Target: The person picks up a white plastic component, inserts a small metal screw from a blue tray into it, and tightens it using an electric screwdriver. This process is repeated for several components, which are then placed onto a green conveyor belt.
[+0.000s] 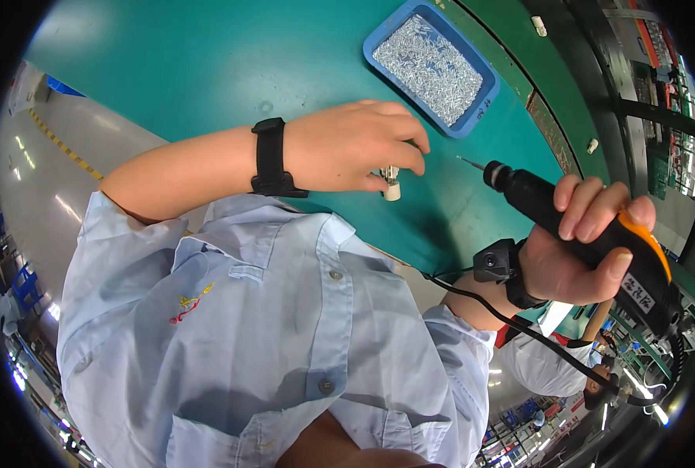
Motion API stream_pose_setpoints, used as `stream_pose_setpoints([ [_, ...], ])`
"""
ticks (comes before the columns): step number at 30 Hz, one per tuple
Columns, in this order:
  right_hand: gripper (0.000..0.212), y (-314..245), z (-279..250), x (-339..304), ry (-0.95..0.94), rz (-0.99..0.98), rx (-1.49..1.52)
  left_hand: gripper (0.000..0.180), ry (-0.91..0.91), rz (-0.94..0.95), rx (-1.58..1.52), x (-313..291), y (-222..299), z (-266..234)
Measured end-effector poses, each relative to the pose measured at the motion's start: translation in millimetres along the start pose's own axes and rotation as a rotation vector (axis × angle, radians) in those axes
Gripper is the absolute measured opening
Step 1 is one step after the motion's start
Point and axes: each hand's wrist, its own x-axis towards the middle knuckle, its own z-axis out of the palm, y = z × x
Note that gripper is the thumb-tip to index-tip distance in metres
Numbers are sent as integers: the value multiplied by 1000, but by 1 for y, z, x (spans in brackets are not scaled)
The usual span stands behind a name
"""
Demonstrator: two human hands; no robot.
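My left hand (363, 148) is over the green tabletop, its fingers curled around a small part (392, 187) with a cream-coloured round end and a metal section. The fingers hide much of that part. On the right, my right hand (581, 242) grips a black electric screwdriver (531, 195) with an orange strip along its handle. Its thin bit points left toward my left hand and is apart from the small part. Beyond my hands a blue plastic tray (377, 39) holds many small, slim silvery metal pieces (429, 70), perhaps screws.
The green tabletop (207, 54) reaches to a raised green ledge, where two small whitish pieces (539, 26) lie apart. A black cable (503, 316) runs below my right wrist. Another person (546, 363) in pale clothing is at the lower right.
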Motion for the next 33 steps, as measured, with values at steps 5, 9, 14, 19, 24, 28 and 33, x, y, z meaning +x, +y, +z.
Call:
stream_pose_setpoints([
  [5, 43, -7, -10, 12, -39, -29, 46, 42, -62, -26, 133, -5, 13, 1],
  [9, 35, -16, -8, 22, 16, 8, 48, 48, -122, -145, 228, -9, 23, 5],
  [14, 36, -13, -12, 24, -15, 6, 88, 50, -170, -195, 264, -9, 24, 8],
  [19, 40, -10, -15, 21, -72, 34, 108, 42, -179, -167, 218, -9, 22, 11],
  [24, 50, -12, -19, 16, -258, 63, 238, 31, -112, -173, 58, -9, 11, 13],
  [28, 53, -7, -12, 17, -355, 105, 339, 27, -75, -245, -70, -3, 1, 8],
  [33, 41, 14, -29, 4, -205, 304, 568, 25, 19, -363, -418, 13, -5, -7],
])
